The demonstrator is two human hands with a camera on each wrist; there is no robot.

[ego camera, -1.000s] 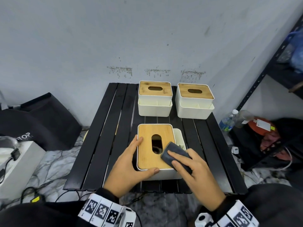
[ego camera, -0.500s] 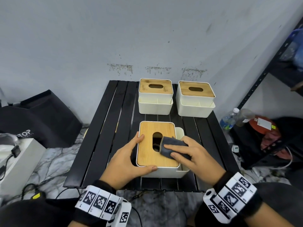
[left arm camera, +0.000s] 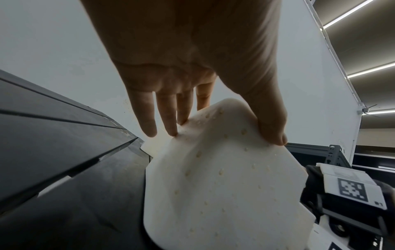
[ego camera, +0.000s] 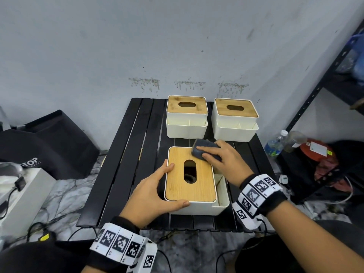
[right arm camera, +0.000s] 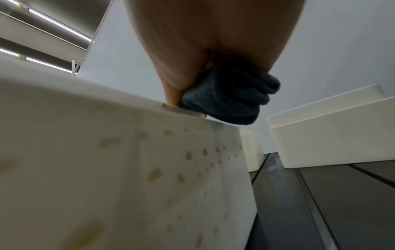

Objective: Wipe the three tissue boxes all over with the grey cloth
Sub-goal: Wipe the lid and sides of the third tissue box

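Observation:
Three white tissue boxes with wooden lids stand on a black slatted table (ego camera: 122, 166). The near tissue box (ego camera: 189, 192) sits in front; its white side (right arm camera: 128, 169) carries yellowish spots. My left hand (ego camera: 155, 192) grips its near-left corner, thumb on the front wall, fingers on the left side (left arm camera: 166, 125). My right hand (ego camera: 218, 158) holds the folded grey cloth (ego camera: 201, 150) and presses it on the lid's far-right corner; the cloth (right arm camera: 230, 101) bulges out under the palm. The back-left tissue box (ego camera: 186, 117) and the back-right tissue box (ego camera: 235, 120) stand by the wall.
A black metal shelf (ego camera: 323, 81) rises at the right, with two plastic bottles (ego camera: 275, 142) and a red item (ego camera: 315, 150) on the floor beneath. Black bags (ego camera: 49, 142) and a white box (ego camera: 23, 192) lie on the left floor; cables trail near the table's front.
My right hand has slid the grey cloth from the lid's near-right part up to its far-right corner. My left hand keeps its hold on the near-left corner.

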